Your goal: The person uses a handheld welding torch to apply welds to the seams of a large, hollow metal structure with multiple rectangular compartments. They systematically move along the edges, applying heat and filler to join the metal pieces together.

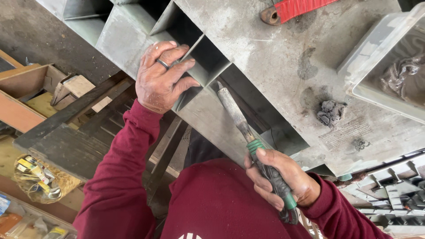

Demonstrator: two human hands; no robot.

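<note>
A grey metal rack of open compartments (265, 57) fills most of the view, its flat dusty top running to the right and its slanted dividers opening toward the person along the near edge. The left hand (161, 77) is clamped over the near edge of one divider, fingers curled across the sheet and thumb beneath, which looks like a brace to steady the rack and the body while the other hand works. The right hand (279, 181) is wrapped fully closed around the green-and-black handle of a long file-like tool (234, 115), held low near the chest so the shaft angles up and left, its tip resting in the compartment just right of the left hand, against the divider's lower face. At the rack's right edge sits a clear plastic tub (376, 66) with dark scrap inside, set out of the tool's reach. A red-handled tool (292, 9) lies at the far edge. A small clump of dark debris (331, 111) rests on the bare top between tub and compartments.
</note>
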